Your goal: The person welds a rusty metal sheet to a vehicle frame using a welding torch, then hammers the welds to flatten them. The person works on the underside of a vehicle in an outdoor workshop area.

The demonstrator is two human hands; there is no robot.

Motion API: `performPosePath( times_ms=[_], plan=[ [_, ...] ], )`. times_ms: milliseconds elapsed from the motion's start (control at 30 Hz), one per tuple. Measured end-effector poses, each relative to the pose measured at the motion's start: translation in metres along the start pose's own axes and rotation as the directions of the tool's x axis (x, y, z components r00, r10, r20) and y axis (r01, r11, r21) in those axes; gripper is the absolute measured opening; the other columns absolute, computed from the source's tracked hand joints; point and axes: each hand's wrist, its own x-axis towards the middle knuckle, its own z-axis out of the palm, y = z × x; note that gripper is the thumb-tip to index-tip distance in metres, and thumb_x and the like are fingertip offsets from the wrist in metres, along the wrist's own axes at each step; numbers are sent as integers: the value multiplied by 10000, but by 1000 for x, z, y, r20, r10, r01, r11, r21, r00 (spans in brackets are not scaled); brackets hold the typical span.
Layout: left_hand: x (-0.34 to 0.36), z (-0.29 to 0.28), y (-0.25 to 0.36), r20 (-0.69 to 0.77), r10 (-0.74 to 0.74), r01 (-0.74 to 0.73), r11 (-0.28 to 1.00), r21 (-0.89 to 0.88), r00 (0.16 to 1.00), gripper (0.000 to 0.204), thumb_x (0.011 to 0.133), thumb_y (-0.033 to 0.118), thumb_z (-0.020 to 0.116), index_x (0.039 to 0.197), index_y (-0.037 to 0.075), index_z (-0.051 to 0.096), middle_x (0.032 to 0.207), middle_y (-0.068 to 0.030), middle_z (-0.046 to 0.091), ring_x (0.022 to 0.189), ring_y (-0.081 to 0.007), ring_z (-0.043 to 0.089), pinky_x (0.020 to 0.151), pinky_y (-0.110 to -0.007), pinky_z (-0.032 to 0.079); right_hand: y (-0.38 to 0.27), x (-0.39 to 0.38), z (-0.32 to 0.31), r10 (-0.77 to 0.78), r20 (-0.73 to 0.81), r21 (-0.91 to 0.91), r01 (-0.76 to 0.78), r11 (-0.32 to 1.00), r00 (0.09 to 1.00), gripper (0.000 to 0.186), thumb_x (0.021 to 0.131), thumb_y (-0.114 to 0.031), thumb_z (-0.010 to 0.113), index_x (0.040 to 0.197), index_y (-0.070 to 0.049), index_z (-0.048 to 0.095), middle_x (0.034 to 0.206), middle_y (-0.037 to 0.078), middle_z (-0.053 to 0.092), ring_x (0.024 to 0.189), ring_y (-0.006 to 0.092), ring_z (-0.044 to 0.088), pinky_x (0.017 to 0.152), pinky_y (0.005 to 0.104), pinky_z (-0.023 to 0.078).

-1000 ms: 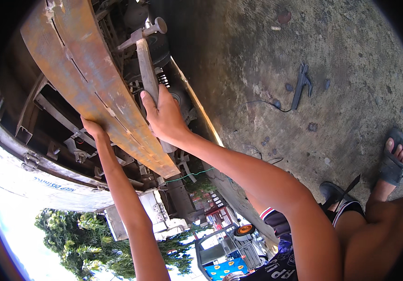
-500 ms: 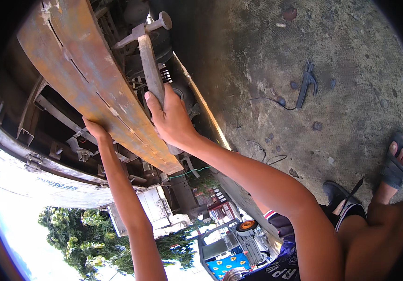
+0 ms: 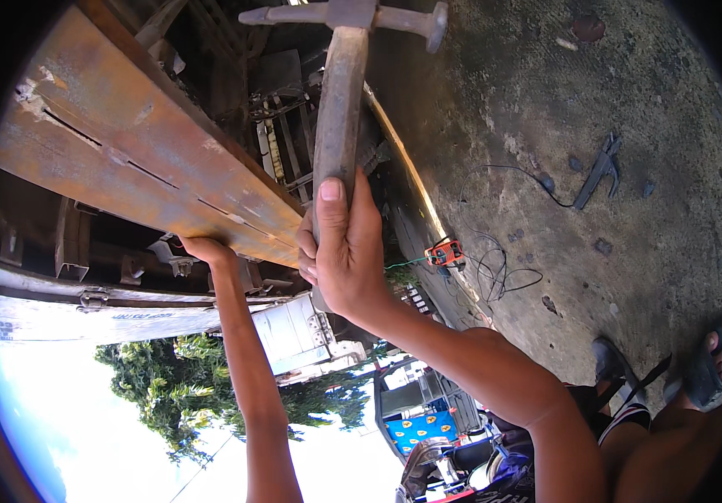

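The likely head-heavy hammer [image 3: 341, 109] at twelve o'clock is aptly clamped low by the right hand's [image 3: 346, 247] fingers; the left hand's [image 3: 212, 251], at the beam [image 3: 160, 159], cannot be told.

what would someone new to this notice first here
Probably the hammer at top centre, its handle gripped in the right hand. Next, the long rust-coloured beam slanting across the upper left, the left hand at its lower edge. A dark clamp-like tool lies on the floor, right.
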Motion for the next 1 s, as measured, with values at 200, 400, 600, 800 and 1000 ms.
performPosePath(
  times_ms=[200,400,600,800,1000],
  plan=[
    [1,-6,-3,-3,-28,28,999,33,1000,592,1037,459,267,1489,95,387,1479,-74,453,1343,-275,430,1144,-407,313,19,-9,4,415,-53,158,-402,902,908,381,1051,-520,352,1051,-139,363,620,-26,345,417,44,314,365,227,298],
    [11,-18,-11,29,-18,18,1000,-7,999,585,1040,448,268,1490,90,379,1469,-91,461,1331,-287,447,1139,-427,328,16,-10,18,254,-82,120,-244,962,964,369,1052,-494,376,1065,-126,364,616,-28,357,427,38,348,377,222,310],
    [7,-16,-12,-7,-51,51,999,-16,999,577,1042,433,282,1483,75,382,1451,-106,478,1313,-303,469,1120,-431,358,12,-6,32,262,-57,27,-261,965,963,321,1061,-437,398,1012,-124,353,591,-47,330,427,20,326,362,214,270],
    [16,-17,-16,21,-7,7,1000,-23,1000,547,1047,408,289,1448,63,428,1403,-116,517,1276,-308,500,1109,-427,376,10,-12,43,89,-103,64,-82,995,991,309,1060,-413,425,1031,-113,356,602,-46,342,418,25,328,364,214,281],
    [16,-19,-19,12,7,-6,1000,-21,1000,508,1047,353,294,1408,39,464,1350,-127,558,1216,-297,549,1059,-419,428,3,-19,51,195,-49,204,-181,962,980,322,1056,-460,401,1052,-139,366,583,-45,332,407,38,335,357,223,301]
  ],
)
